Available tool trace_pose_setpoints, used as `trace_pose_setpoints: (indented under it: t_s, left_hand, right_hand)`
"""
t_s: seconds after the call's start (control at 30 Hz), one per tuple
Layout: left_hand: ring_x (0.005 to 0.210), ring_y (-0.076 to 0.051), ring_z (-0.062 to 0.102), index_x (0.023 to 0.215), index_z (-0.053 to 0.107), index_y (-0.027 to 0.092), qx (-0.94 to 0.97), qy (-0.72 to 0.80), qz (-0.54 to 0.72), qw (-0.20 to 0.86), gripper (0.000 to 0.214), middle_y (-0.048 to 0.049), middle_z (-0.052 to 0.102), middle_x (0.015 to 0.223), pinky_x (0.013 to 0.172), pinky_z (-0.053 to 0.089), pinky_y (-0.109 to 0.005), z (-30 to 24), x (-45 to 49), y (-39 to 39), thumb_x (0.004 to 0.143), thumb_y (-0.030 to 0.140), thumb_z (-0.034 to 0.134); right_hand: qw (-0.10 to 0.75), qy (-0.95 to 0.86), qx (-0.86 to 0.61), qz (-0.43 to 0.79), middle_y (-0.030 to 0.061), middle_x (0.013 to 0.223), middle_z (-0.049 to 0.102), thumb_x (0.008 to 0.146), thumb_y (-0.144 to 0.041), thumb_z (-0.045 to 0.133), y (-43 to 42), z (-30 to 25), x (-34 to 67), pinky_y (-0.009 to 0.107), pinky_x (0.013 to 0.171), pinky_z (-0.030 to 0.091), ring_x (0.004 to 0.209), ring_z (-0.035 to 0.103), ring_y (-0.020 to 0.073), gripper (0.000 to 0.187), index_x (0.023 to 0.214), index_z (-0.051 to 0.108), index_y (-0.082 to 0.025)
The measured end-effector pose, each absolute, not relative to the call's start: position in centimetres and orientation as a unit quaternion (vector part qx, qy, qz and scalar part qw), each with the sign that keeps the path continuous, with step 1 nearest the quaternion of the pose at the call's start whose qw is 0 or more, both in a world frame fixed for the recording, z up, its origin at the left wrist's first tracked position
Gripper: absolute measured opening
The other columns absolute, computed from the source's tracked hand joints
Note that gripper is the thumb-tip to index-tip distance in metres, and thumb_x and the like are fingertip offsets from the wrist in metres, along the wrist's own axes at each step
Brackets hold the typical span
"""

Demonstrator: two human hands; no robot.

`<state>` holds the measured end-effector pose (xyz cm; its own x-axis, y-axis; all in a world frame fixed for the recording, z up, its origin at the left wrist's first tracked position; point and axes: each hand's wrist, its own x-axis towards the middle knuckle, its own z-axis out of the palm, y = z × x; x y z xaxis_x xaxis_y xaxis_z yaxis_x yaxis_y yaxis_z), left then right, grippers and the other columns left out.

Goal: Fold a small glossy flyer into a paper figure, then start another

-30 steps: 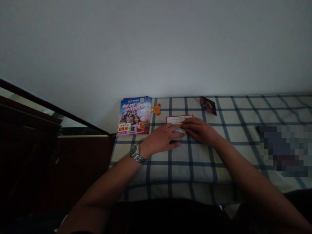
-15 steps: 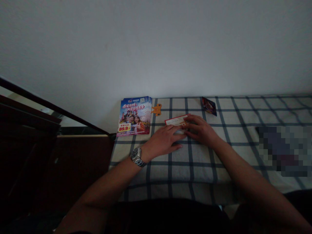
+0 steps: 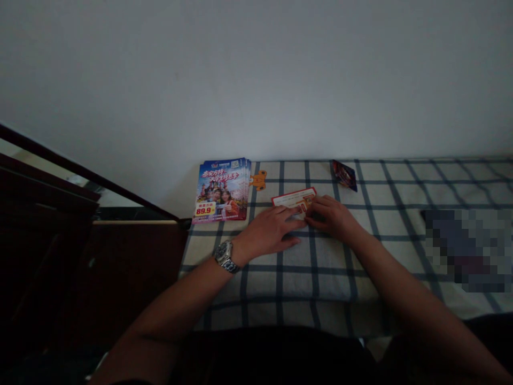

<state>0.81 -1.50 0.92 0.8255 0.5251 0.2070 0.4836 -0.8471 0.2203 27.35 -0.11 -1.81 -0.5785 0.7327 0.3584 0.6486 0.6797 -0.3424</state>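
Checked cloth (image 3: 296, 283) nearest. Wristwatch (image 3: 225, 256) on left wrist. Left hand (image 3: 272, 230): fingers extended, loosely spread, tips over near edge of red-edged leaflet (image 3: 287, 200). Right hand (image 3: 331, 218): fingers curled at leaflet's right near corner; pinching or just touching, can't tell. Leaflet lies just beyond both hands, tilted, partly covered. Flyer stack (image 3: 220, 190) left; bear figure (image 3: 258, 181) beside it; dark folded card (image 3: 344, 175) far right of leaflet.

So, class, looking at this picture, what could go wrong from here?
The paper lies on checked cloth, which might give under pressure and leave it creased.

The left hand and right hand are close together, so fingers could get in the way.

The leaflet stack sits near the cloth's left edge; a bump might spill it.
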Motion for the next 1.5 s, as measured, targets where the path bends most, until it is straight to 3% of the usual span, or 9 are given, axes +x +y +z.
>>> trace_pose_setpoints:
  t_s: [0.8, 1.5]
  left_hand:
    - [0.140, -0.033, 0.050, 0.137, 0.063, 0.028, 0.956, 0.264, 0.110, 0.071, 0.038, -0.0115, 0.047, 0.158, 0.110, 0.052, -0.051, 1.7, 1.0, -1.8, 0.102, 0.042, 0.063]
    - [0.139, -0.033, 0.050, 0.136, 0.065, 0.028, 0.955, 0.261, 0.120, 0.070, 0.040, -0.0114, 0.050, 0.155, 0.112, 0.050, -0.051, 1.1, 1.1, -1.7, 0.102, 0.046, 0.063]
  right_hand:
    - [0.268, -0.849, -0.452, 0.062, 0.0090, 0.095, 0.070, 0.097, -0.024, 0.065, 0.6, -2.0, 27.6, 0.041, 0.083, 0.052, 0.091, 0.064, 0.0275, 0.005, 0.094, 0.069, -0.022]
    - [0.311, -0.751, -0.583, -0.004, 0.0074, 0.083, 0.068, 0.095, -0.031, 0.066, 2.2, -1.9, 28.1, 0.038, 0.069, 0.047, 0.075, 0.063, 0.0244, 0.017, 0.081, 0.068, -0.021]
